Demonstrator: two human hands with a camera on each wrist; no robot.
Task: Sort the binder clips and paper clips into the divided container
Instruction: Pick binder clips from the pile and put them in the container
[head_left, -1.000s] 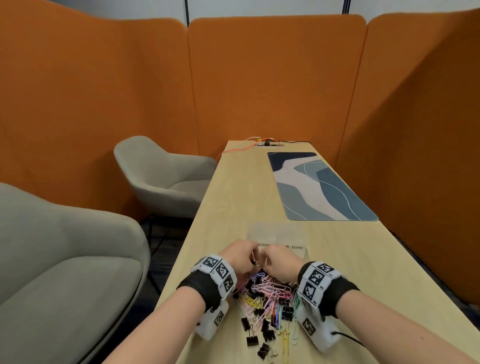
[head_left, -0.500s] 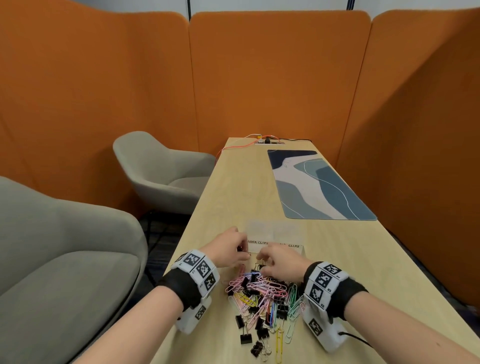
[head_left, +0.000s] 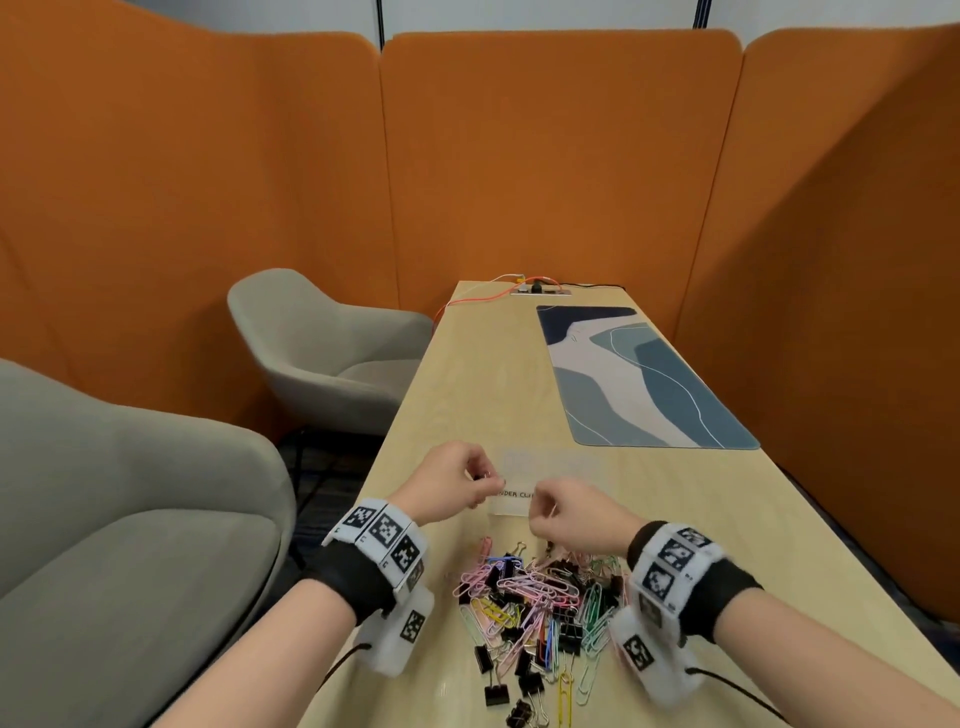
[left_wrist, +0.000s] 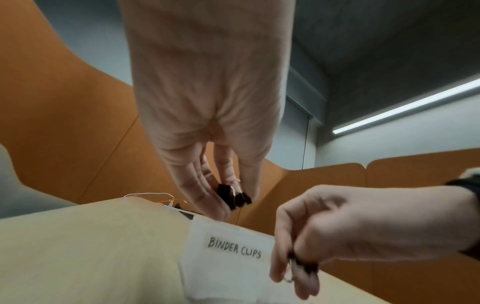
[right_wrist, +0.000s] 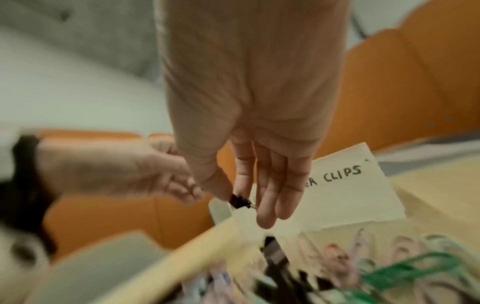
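We hold black binder clips pinched in the left hand (left_wrist: 221, 185) and right hand (right_wrist: 246, 191), above the divided container (head_left: 550, 467). We release them only over the compartment labelled BINDER CLIPS (left_wrist: 233, 247).

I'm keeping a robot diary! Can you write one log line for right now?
left hand: pinches black binder clips | right hand: pinches small black binder clip | both near paper BINDER CLIPS label

Left hand (head_left: 451, 480), right hand (head_left: 563, 512) raised, fingers pinched, close together.
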